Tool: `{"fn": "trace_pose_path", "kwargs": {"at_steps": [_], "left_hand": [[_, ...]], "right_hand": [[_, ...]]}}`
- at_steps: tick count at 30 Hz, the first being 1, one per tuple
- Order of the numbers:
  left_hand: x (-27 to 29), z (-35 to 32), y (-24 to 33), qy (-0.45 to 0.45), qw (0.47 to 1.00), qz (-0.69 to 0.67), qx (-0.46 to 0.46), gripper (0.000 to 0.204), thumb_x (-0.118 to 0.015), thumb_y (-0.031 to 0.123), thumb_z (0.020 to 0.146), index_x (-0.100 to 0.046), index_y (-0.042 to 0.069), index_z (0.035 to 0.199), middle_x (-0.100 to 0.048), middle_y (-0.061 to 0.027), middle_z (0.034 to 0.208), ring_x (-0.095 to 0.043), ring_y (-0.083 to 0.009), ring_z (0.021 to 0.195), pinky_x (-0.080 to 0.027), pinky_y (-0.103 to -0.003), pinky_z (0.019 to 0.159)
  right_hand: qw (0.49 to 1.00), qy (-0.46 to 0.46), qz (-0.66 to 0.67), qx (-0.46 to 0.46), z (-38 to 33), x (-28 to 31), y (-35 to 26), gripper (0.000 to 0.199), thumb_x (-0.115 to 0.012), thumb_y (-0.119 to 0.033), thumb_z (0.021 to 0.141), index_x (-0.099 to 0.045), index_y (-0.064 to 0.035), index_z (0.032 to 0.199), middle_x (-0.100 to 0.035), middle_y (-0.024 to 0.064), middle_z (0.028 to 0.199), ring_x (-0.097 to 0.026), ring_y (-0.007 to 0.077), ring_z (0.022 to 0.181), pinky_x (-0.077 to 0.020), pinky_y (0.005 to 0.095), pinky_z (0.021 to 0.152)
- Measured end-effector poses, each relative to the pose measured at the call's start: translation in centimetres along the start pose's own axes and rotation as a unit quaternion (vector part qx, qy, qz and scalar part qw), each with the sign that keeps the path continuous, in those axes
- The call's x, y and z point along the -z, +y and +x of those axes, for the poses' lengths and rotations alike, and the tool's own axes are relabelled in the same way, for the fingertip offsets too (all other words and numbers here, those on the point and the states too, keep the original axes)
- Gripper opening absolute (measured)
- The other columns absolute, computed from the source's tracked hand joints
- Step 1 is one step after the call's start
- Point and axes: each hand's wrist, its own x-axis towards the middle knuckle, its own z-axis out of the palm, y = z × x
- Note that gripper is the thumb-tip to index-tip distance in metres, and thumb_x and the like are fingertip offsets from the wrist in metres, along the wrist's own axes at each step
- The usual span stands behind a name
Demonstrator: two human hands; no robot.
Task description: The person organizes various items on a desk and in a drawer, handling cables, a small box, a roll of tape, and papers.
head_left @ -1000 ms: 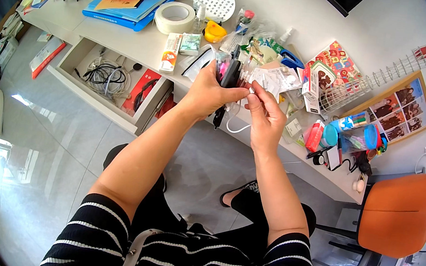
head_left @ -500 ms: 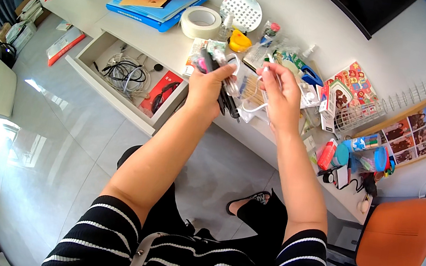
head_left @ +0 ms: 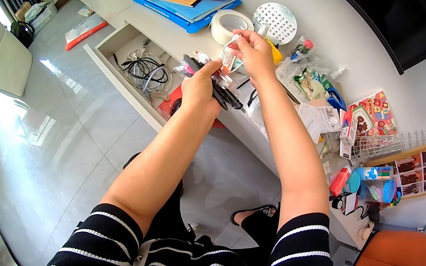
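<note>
"Where was the bundle of pens [head_left: 224,94]?"

"In the left hand [head_left: 201,90], at the front edge of the worktop [head_left: 154,28], near the pulled-out drawer [head_left: 122,86]. That grip was wrapped around the bundle, with dark pens sticking out toward the right."

"And the white cord [head_left: 235,38]?"

"The right hand [head_left: 256,57] had its end pinched between thumb and fingers, raised over the worktop. The cord curved down toward the pens."

"What lay around them?"

"Coiled cables [head_left: 147,75] in the drawer. On the worktop, a roll of white tape [head_left: 218,28] sat near the right hand, with a blue folder [head_left: 203,14] beyond."
</note>
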Motion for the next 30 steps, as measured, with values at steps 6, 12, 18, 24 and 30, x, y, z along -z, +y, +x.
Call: {"fn": "trace_pose_path", "kwargs": {"at_steps": [6,12,18,24,30], "left_hand": [[-0.2,0.1,-0.1,-0.001,1.000,-0.025,-0.009,0.016,-0.063,0.000,0.079,-0.053,-0.001,0.092,-0.060,-0.0094,0.081,-0.062,-0.0213,0.067,-0.052,-0.036,0.054],[0.0,0.1,0.5,0.013,0.999,-0.035,-0.021,0.017,-0.063,0.001,0.079,-0.052,0.000,0.092,-0.059,-0.0079,0.083,-0.062,-0.0204,0.068,-0.051,-0.036,0.054],[-0.3,-0.1,0.4,0.016,0.999,-0.021,-0.027,0.018,-0.064,0.001,0.078,-0.051,0.003,0.091,-0.058,-0.0071,0.081,-0.060,-0.0193,0.067,-0.050,-0.036,0.054],[-0.3,0.6,0.1,0.024,0.999,-0.029,-0.021,0.020,-0.065,0.001,0.077,-0.051,0.003,0.091,-0.058,-0.0068,0.081,-0.060,-0.0198,0.067,-0.049,-0.037,0.055],[0.1,0.9,0.2,0.017,0.999,-0.024,-0.015,0.019,-0.065,0.002,0.078,-0.051,0.002,0.091,-0.059,-0.0072,0.082,-0.060,-0.0201,0.068,-0.050,-0.037,0.056]], "right_hand": [[0.991,0.067,-0.109,0.043,4.7,-2.1,3.5,0.023,-0.061,-0.014,0.086,-0.061,0.0008,0.104,-0.063,0.0047,0.087,-0.060,0.0102,0.076,-0.0479,0.0235,0.066],[0.993,0.042,-0.100,0.052,8.0,-3.6,3.9,0.024,-0.065,-0.019,0.083,-0.066,-0.0035,0.102,-0.065,0.0023,0.088,-0.057,0.0080,0.076,-0.0456,0.0236,0.065],[0.966,-0.035,-0.245,0.079,8.8,-3.5,5.8,0.020,-0.067,-0.022,0.079,-0.072,-0.0112,0.095,-0.069,0.0103,0.082,-0.064,0.0194,0.075,-0.0489,0.0301,0.071],[0.893,0.010,-0.442,0.078,9.2,-3.3,6.3,0.032,-0.066,-0.025,0.079,-0.066,-0.0149,0.109,-0.059,0.0143,0.111,-0.059,0.0290,0.099,-0.0481,0.0368,0.084],[0.854,0.050,-0.516,0.025,6.9,-3.7,2.7,0.037,-0.060,-0.023,0.084,-0.059,-0.0170,0.120,-0.048,0.0170,0.120,-0.055,0.0332,0.107,-0.0457,0.0420,0.089]]}}
